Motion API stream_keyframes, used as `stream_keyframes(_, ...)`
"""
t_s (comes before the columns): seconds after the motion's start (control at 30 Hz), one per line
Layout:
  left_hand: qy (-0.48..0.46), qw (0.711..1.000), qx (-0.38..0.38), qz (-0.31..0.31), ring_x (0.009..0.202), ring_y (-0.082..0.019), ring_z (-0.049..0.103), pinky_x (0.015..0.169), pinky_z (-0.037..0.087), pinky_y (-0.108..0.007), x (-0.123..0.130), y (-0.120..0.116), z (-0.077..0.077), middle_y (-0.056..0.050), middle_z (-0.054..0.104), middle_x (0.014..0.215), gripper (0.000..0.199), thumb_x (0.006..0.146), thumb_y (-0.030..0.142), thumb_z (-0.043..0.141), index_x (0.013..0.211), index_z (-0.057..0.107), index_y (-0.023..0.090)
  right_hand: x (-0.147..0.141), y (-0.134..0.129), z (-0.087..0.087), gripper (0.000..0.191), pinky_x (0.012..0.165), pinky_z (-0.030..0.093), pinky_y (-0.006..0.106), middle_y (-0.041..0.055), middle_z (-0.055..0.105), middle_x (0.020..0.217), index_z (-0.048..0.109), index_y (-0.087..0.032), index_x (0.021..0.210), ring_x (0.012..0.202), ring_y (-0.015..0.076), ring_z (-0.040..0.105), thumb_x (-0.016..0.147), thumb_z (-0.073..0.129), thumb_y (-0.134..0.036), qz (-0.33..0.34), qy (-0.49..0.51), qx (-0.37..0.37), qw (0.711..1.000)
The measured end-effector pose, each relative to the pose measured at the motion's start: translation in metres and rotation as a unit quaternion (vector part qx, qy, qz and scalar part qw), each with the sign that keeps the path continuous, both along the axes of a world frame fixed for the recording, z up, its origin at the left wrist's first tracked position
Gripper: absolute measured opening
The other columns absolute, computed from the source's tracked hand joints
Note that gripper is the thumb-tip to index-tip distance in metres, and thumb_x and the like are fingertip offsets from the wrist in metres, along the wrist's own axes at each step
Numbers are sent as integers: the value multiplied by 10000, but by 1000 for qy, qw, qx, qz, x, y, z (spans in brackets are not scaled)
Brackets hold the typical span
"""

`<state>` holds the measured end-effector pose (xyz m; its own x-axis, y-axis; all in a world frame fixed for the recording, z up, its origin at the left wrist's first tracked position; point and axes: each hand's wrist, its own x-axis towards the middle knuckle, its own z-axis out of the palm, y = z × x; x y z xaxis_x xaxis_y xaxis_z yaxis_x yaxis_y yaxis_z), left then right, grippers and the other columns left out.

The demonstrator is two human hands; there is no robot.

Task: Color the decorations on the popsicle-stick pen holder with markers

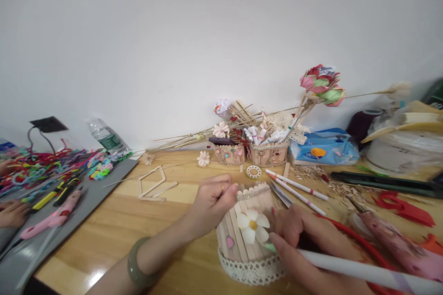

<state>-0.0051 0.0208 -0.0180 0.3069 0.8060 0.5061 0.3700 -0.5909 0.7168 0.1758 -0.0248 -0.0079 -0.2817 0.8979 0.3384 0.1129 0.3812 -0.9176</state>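
A small craft piece of wooden sticks (242, 239) lies on the table, with white lace along its lower edge and a white flower (253, 226) with a yellow centre on its front. My left hand (214, 200) is closed at its upper left edge, fingers curled against it. My right hand (301, 244) holds a white marker (349, 265), its green tip beside the flower's lower right petal. A pink half-round sticker (230, 242) sits left of the flower.
Two stick baskets (230, 154) stand by the wall, holding markers and flowers. Scissors (281, 194), markers, wood scraps and a pink glue gun (398, 244) lie at the right. Pipe cleaners, another glue gun (51, 219) and a person's hand (14, 214) are on the left.
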Motion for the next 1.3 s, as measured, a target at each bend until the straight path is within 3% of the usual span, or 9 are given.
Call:
stream_keyframes(0.2,1,1000,1,-3,470,-81,279,458,221,-233,-1,-1,-1,50,261,525,412,886,233,380,507,226,189,3,0,9,274,403,356,252,-51,427,467,311,-244,560,412,122,417,730,504,-147,-8,-19,17,1000)
stream_keyframes(0.6,2,1000,18,-1,458,-79,289,441,228,-229,1,0,1,48,269,499,411,879,224,375,496,228,192,0,-2,-1,255,440,369,236,-57,410,512,303,-243,614,443,117,417,748,471,-106,-43,-66,82,993)
stream_keyframes(0.9,6,1000,8,7,464,-79,284,447,224,-233,1,-1,2,46,268,506,430,889,272,367,492,224,189,-1,2,-10,267,430,313,260,-53,373,497,285,-240,585,439,120,365,764,477,-192,-40,-27,24,999)
stream_keyframes(1.3,1,1000,-13,13,474,-85,282,466,222,-241,1,-2,0,48,263,515,419,880,252,379,497,223,190,1,3,-7,308,403,319,255,-44,392,473,335,-235,506,431,123,373,716,560,-213,-84,39,9,996)
